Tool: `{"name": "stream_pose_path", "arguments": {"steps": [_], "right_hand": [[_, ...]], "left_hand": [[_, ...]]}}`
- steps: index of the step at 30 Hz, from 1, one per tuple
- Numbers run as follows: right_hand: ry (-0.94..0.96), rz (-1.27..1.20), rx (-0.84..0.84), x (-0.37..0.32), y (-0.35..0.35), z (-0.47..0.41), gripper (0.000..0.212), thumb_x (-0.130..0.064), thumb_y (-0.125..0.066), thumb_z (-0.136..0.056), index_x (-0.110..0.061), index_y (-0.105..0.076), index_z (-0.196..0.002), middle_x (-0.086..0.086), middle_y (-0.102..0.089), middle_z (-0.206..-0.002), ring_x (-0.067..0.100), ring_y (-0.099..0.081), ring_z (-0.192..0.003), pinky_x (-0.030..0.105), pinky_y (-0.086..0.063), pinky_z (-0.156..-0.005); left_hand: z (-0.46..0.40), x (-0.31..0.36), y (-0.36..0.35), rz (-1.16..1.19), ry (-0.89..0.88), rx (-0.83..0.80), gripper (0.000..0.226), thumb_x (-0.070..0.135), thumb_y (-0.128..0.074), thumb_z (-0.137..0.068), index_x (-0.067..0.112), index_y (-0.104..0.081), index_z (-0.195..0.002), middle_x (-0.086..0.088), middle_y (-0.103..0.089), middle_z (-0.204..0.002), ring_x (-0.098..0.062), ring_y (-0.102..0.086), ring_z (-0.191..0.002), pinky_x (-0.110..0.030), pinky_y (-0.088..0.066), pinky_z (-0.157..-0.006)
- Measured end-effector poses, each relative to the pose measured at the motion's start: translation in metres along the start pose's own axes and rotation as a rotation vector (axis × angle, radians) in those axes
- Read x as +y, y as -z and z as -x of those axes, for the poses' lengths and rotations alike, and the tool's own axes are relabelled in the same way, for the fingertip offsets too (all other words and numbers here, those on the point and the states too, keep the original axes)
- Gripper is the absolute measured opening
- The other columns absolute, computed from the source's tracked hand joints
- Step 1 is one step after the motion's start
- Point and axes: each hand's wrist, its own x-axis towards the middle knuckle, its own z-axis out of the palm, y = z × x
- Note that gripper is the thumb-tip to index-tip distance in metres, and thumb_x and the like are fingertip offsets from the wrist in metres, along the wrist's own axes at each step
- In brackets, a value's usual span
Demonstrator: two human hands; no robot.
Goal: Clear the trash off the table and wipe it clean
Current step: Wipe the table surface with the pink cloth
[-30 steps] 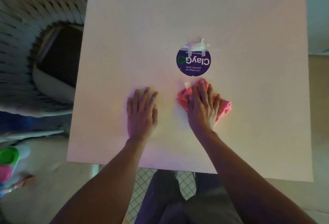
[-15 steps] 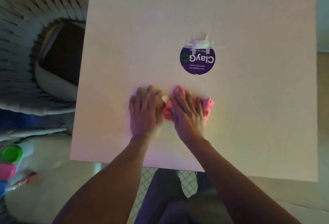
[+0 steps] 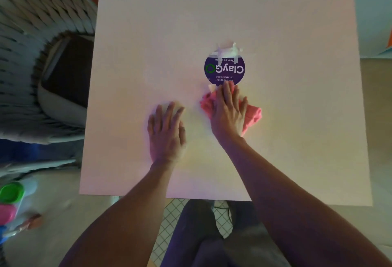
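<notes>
One pink cloth [image 3: 251, 114], bunched on the counter [image 3: 148, 22], right of centre and a little nearer than the middle. Pinned flat under the right hand [image 3: 228, 114], fingers [image 3: 228, 92] straight and close together, pressing down rather than curling round the fabric. Longest spread of the cloth running left to right, with the larger free fold sticking out on the right of the hand. Fingertips pointing to the far side and just touching the near rim of one round purple sticker [image 3: 224, 69], printed with white lettering and held at its far edge by one scrap of crumpled white tape [image 3: 228, 51]. A small pale fleck just left of the fingertips, too small to identify. So: cloth directly beneath the working hand, sticker immediately beyond it on the far side.

One left hand [image 3: 166, 126], well apart from the cloth on its left, lying flat on the counter with fingers loosely spread, holding nothing, apparently bracing. Right hand plainly the one to carry the wipe, probably sideways or back toward the near edge.

No loose trash visible elsewhere on the surface, so likely in the wiping stage.

Off the counter, on the left: one woven basket chair [image 3: 31, 33]; lower left on the floor, two tubs, one with a green lid [image 3: 11, 192] and one with a pink lid [image 3: 7, 213].
</notes>
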Motion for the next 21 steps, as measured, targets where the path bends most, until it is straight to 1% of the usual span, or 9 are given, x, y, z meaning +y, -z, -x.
{"name": "stream_pose_path", "arguments": {"steps": [3, 4, 7, 9, 12, 14, 17, 19, 21], "right_hand": [[0.169, 0.013, 0.037, 0.001, -0.005, 0.032, 0.055, -0.033, -0.053, -0.099, -0.015, -0.042, -0.150, 0.004, -0.030, -0.162, 0.033, -0.024, -0.150, 0.059, -0.018, -0.119], [0.207, 0.004, 0.045, 0.005, -0.007, 0.049, 0.055, -0.030, -0.052, -0.098, -0.015, -0.041, -0.150, 0.004, -0.030, -0.162, 0.032, -0.024, -0.150, 0.058, -0.019, -0.119], [0.253, -0.002, 0.017, 0.024, -0.008, 0.093, 0.059, -0.028, -0.043, -0.098, -0.016, -0.033, -0.155, 0.002, -0.021, -0.165, 0.030, -0.014, -0.153, 0.057, -0.013, -0.122], [0.225, 0.002, 0.020, 0.047, -0.006, 0.109, 0.059, -0.028, -0.039, -0.097, -0.015, -0.034, -0.154, 0.003, -0.020, -0.165, 0.030, -0.013, -0.153, 0.058, -0.013, -0.121], [0.144, 0.046, 0.028, 0.088, 0.004, 0.114, 0.059, -0.023, -0.048, -0.096, -0.016, -0.037, -0.153, 0.002, -0.022, -0.165, 0.029, -0.016, -0.153, 0.060, -0.017, -0.119], [0.079, 0.038, 0.047, 0.118, 0.015, 0.113, 0.057, -0.034, -0.041, -0.098, -0.016, -0.039, -0.152, 0.002, -0.024, -0.164, 0.029, -0.019, -0.152, 0.059, -0.014, -0.121], [-0.011, 0.021, 0.074, 0.150, 0.031, 0.104, 0.067, -0.057, -0.026, -0.100, -0.018, -0.040, -0.152, 0.002, -0.028, -0.163, 0.031, -0.023, -0.151, 0.055, -0.007, -0.121], [-0.066, 0.013, 0.117, 0.169, 0.035, 0.097, 0.067, -0.056, -0.018, -0.102, -0.017, -0.042, -0.150, 0.004, -0.034, -0.161, 0.033, -0.029, -0.148, 0.059, -0.014, -0.121], [-0.121, -0.001, 0.159, 0.183, 0.040, 0.091, 0.064, -0.051, -0.015, -0.104, -0.015, -0.046, -0.147, 0.004, -0.038, -0.158, 0.034, -0.034, -0.146, 0.061, -0.023, -0.116]], "left_hand": [[0.000, -0.002, 0.000, -0.021, -0.009, 0.000, 0.047, 0.025, -0.050, -0.097, 0.028, -0.053, -0.144, 0.000, -0.043, -0.158, -0.033, -0.034, -0.149, -0.051, -0.026, -0.119], [-0.001, -0.002, 0.000, -0.023, -0.006, -0.006, 0.047, 0.025, -0.050, -0.097, 0.028, -0.053, -0.143, 0.000, -0.043, -0.158, -0.033, -0.034, -0.148, -0.051, -0.027, -0.119], [0.001, -0.001, 0.002, -0.017, -0.001, -0.037, 0.047, 0.025, -0.049, -0.097, 0.027, -0.050, -0.145, 0.001, -0.040, -0.159, -0.031, -0.031, -0.150, -0.051, -0.025, -0.120], [0.002, -0.001, 0.003, -0.015, -0.005, -0.038, 0.047, 0.024, -0.048, -0.098, 0.027, -0.049, -0.145, 0.002, -0.039, -0.160, -0.031, -0.028, -0.151, -0.050, -0.023, -0.120], [0.003, 0.000, 0.003, -0.009, 0.018, -0.025, 0.046, 0.024, -0.045, -0.100, 0.024, -0.049, -0.146, 0.000, -0.038, -0.160, -0.032, -0.028, -0.151, -0.051, -0.022, -0.121], [0.007, 0.012, 0.000, 0.001, 0.056, -0.021, 0.046, 0.027, -0.042, -0.102, 0.023, -0.048, -0.148, -0.001, -0.038, -0.161, -0.034, -0.028, -0.151, -0.052, -0.021, -0.121], [0.021, 0.033, -0.004, -0.020, 0.113, -0.018, 0.047, 0.029, -0.039, -0.105, 0.020, -0.045, -0.150, -0.002, -0.036, -0.162, -0.036, -0.027, -0.151, -0.052, -0.020, -0.120], [0.030, 0.040, -0.006, -0.031, 0.122, -0.026, 0.048, 0.029, -0.038, -0.104, 0.020, -0.044, -0.151, -0.003, -0.036, -0.162, -0.036, -0.027, -0.151, -0.053, -0.021, -0.120], [0.035, 0.042, -0.007, -0.036, 0.127, -0.020, 0.048, 0.030, -0.037, -0.104, 0.020, -0.044, -0.151, -0.003, -0.036, -0.162, -0.036, -0.028, -0.151, -0.053, -0.022, -0.120]]}}
